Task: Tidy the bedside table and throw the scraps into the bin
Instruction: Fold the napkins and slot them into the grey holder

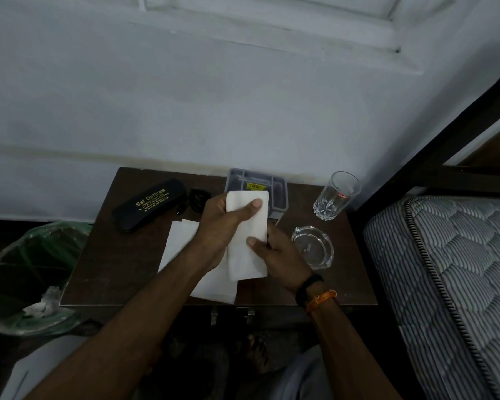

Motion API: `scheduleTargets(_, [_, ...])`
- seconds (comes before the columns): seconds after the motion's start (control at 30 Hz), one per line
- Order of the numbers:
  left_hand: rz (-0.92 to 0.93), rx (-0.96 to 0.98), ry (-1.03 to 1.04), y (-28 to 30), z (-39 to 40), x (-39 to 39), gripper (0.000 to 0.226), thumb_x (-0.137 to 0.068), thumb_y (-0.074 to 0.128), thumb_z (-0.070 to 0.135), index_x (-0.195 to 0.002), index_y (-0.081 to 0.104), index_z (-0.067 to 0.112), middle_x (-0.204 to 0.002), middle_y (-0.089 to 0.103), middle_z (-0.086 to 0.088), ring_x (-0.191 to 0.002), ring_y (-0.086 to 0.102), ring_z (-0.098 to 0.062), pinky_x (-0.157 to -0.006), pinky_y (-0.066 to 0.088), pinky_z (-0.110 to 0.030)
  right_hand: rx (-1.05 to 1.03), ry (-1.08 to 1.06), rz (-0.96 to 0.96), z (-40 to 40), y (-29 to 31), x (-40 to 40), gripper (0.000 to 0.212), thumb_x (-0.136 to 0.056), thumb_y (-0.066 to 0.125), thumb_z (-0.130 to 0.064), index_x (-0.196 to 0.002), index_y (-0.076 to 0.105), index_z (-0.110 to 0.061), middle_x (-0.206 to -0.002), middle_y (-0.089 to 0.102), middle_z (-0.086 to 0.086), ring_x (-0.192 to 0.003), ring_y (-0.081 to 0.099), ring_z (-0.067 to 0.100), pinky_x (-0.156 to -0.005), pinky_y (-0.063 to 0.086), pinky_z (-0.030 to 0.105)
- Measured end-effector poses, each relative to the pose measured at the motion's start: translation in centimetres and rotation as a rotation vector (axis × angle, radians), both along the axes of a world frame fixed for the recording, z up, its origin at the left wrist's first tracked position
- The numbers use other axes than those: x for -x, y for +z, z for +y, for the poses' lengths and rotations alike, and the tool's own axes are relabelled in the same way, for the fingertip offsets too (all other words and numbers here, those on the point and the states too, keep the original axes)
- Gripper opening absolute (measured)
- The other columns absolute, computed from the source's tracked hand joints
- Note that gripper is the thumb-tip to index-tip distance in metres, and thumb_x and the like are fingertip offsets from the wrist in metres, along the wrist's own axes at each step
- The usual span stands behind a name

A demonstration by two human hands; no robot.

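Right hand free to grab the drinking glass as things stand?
Probably not yet. The right hand pinches the folded tissue together with the left hand. The path looks open, though: the drinking glass stands uncovered on that side, behind the glass ashtray.

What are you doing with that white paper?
A person stands at a bedside table, holding a folded white tissue in both hands: left hand near its top, right hand lower down. Another tissue lies flat on the table. The bin at the left already holds crumpled scraps.
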State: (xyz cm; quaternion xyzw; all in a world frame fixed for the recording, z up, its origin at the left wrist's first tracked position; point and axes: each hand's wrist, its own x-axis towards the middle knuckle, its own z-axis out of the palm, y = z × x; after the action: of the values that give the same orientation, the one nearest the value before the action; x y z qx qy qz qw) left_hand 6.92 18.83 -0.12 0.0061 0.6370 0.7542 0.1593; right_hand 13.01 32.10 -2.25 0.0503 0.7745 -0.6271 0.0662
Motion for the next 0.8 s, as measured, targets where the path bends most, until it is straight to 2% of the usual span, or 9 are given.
scheduleTargets(0.1, [0.010,-0.015,0.043,0.3,-0.2,0.2,0.021,-0.085,0.073,0.023,-0.103,0.070,0.014,-0.093,0.075,-0.004,-0.083,0.072,-0.017,-0.067,0.058,-0.029,-0.054,0.063,-0.018,0.0,-0.3,-0.3,0.046,-0.092,0.056,-0.012,-0.137,0.044,-0.014,-0.132,0.060,0.006,-0.120,0.058,0.022,-0.099,0.050,0.044])
scheduleTargets(0.2, [0.024,-0.003,0.100,0.6,-0.4,0.7,0.027,-0.084,0.074,0.027,-0.106,0.067,0.013,-0.097,0.072,-0.005,-0.087,0.070,-0.020,-0.071,0.058,-0.032,-0.047,0.121,-0.080,-0.1,-0.7,-0.7,0.049,-0.093,0.053,-0.004,-0.138,0.040,-0.017,-0.133,0.056,0.009,-0.117,0.058,0.027,-0.080,0.056,0.034])
scheduleTargets(0.23, [0.030,0.005,0.111,0.7,-0.5,0.8,0.028,-0.084,0.073,0.028,-0.107,0.066,0.014,-0.098,0.071,-0.005,-0.088,0.069,-0.020,-0.072,0.058,-0.032,-0.059,0.119,-0.076,-0.3,-0.7,-0.7,0.045,-0.095,0.053,-0.006,-0.136,0.041,-0.019,-0.133,0.056,0.008,-0.116,0.058,0.027,-0.079,0.055,0.033])
scheduleTargets(0.3, [0.039,0.016,0.123,0.8,-0.7,1.0,0.031,-0.084,0.073,0.030,-0.110,0.063,0.014,-0.100,0.069,-0.004,-0.089,0.068,-0.020,-0.071,0.057,-0.031,-0.112,0.094,-0.009,-0.6,-0.4,-0.7,0.039,-0.098,0.054,-0.019,-0.134,0.043,-0.023,-0.134,0.057,0.002,-0.119,0.058,0.019,-0.090,0.053,0.035])
scheduleTargets(0.37, [0.047,0.024,0.118,0.7,-0.8,1.1,0.038,-0.084,0.073,0.031,-0.115,0.062,0.011,-0.104,0.069,-0.006,-0.092,0.067,-0.022,-0.072,0.057,-0.031,-0.168,0.093,0.050,-0.6,0.2,-0.5,0.041,-0.097,0.054,-0.029,-0.136,0.045,-0.020,-0.133,0.059,-0.002,-0.120,0.058,0.013,-0.099,0.050,0.037])
scheduleTargets(0.47, [0.055,0.039,0.141,0.8,-0.9,1.2,0.030,-0.085,0.073,0.030,-0.109,0.062,0.016,-0.096,0.068,0.002,-0.084,0.067,-0.015,-0.060,0.054,-0.020,-0.283,0.137,0.056,-0.2,0.7,-0.2,0.039,-0.098,0.055,-0.024,-0.135,0.047,-0.014,-0.133,0.060,0.002,-0.118,0.058,0.015,-0.098,0.051,0.038])
scheduleTargets(0.63, [0.058,0.029,0.153,0.9,-1.0,1.5,0.022,-0.085,0.073,0.030,-0.102,0.062,0.022,-0.093,0.068,0.004,-0.082,0.067,-0.013,-0.059,0.054,-0.020,-0.335,0.197,0.053,0.3,1.0,-0.2,0.033,-0.097,0.056,-0.021,-0.129,0.053,-0.011,-0.120,0.067,0.008,-0.082,0.069,0.016,-0.072,0.054,0.024])
scheduleTargets(0.73, [0.072,0.018,0.145,1.0,-0.8,1.4,0.024,-0.085,0.073,0.028,-0.105,0.061,0.019,-0.095,0.067,0.002,-0.084,0.067,-0.015,-0.062,0.056,-0.021,-0.365,0.190,0.074,0.8,1.1,-0.1,0.038,-0.097,0.056,-0.031,-0.132,0.052,-0.015,-0.125,0.065,0.002,-0.100,0.067,0.015,-0.087,0.056,0.032])
scheduleTargets(0.8, [0.079,0.012,0.141,1.0,-0.7,1.4,0.025,-0.085,0.073,0.028,-0.106,0.061,0.018,-0.095,0.067,0.001,-0.085,0.067,-0.016,-0.064,0.057,-0.023,-0.331,0.153,0.097,0.8,1.4,-0.1,0.039,-0.096,0.055,-0.036,-0.129,0.053,-0.015,-0.125,0.065,-0.001,-0.108,0.064,0.010,-0.091,0.055,0.036])
